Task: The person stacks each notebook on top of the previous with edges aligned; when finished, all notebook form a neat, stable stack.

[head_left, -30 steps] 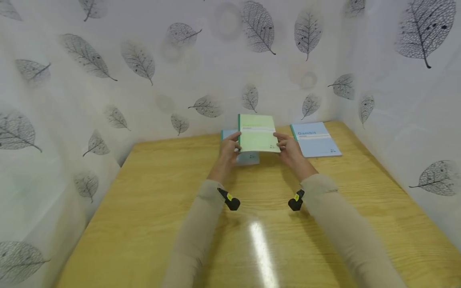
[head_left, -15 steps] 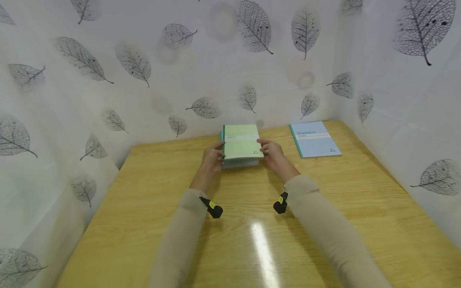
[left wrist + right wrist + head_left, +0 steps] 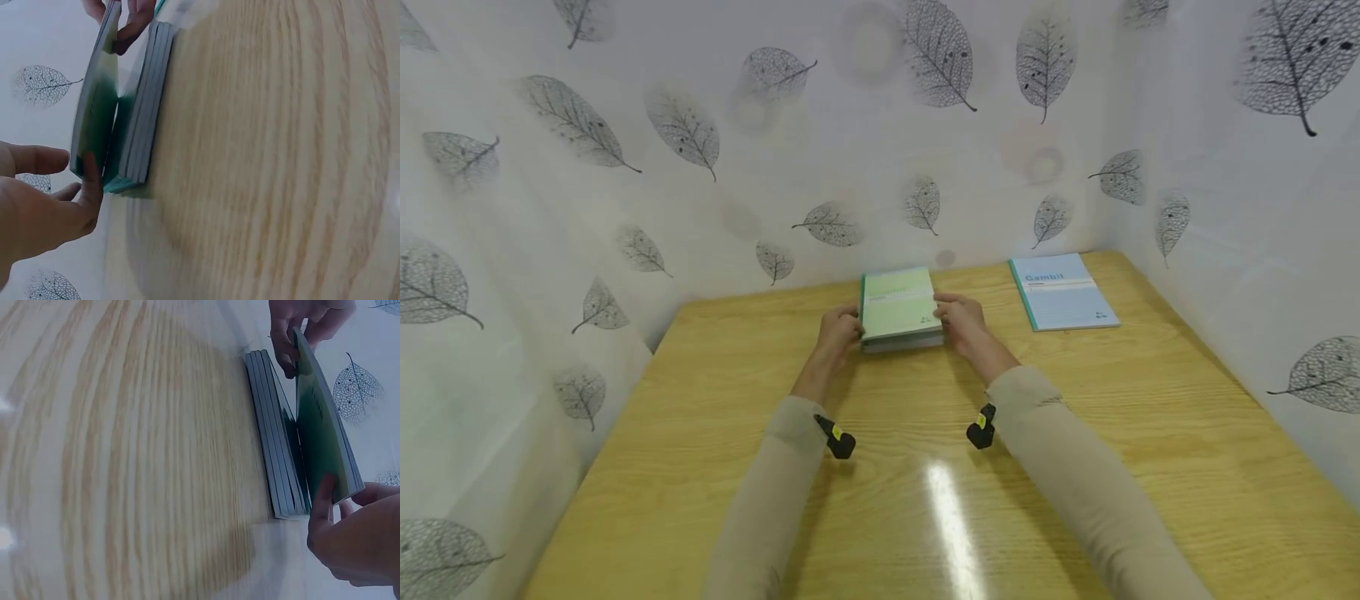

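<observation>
A green notebook [image 3: 897, 310] is held by its two side edges over a stack of notebooks near the back of the table. My left hand [image 3: 837, 333] pinches its left edge, and my right hand [image 3: 964, 325] pinches its right edge. In the left wrist view the green notebook [image 3: 94, 112] tilts above the stack [image 3: 149, 106], with a narrow wedge of space between them. The right wrist view shows the same gap; there the thumb and fingers of my right hand [image 3: 359, 534] grip a corner of the notebook. Most covers in the stack are hidden.
A blue notebook [image 3: 1066, 292] marked "Gambit" lies flat at the back right of the wooden table [image 3: 715, 417]. A leaf-printed white curtain [image 3: 760, 167] hangs close behind the table and along both sides.
Both hands have carried the green notebook left and lowered it over the stack, which it now mostly covers in the head view. The blue notebook at the right stays put.
</observation>
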